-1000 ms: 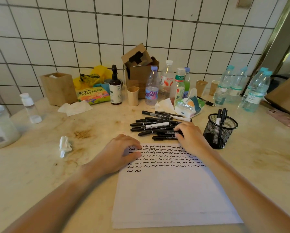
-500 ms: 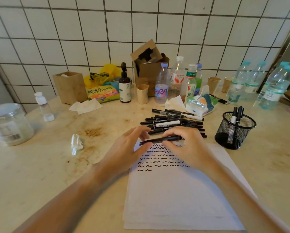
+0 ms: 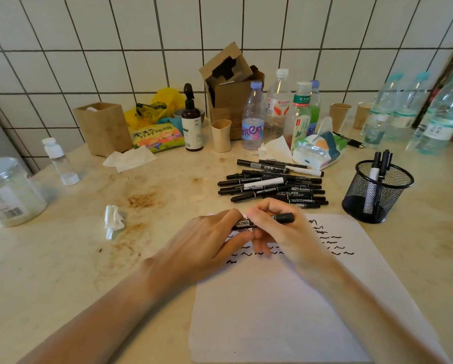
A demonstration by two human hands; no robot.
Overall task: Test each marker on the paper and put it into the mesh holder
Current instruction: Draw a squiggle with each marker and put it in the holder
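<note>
Both hands hold one black marker (image 3: 283,218) level above the top of the white paper (image 3: 285,311). My left hand (image 3: 207,243) grips its left end and my right hand (image 3: 280,232) grips its middle, with the right cap sticking out past my fingers. Rows of black squiggles (image 3: 333,243) cover the upper part of the paper. A pile of several black markers (image 3: 272,185) lies just beyond my hands. To the right stands the black mesh holder (image 3: 376,193) with a few markers upright in it.
A crumpled tissue (image 3: 113,220) lies left of my hands near brown stains. A glass jar (image 3: 7,193) stands at far left. Water bottles (image 3: 254,119), paper cups, a tissue pack (image 3: 317,151) and cardboard boxes line the tiled wall.
My right hand took a marker from the pile and lifted it over the paper. My left hand left the paper and gripped the marker's left end. Both hands have closed in on it.
</note>
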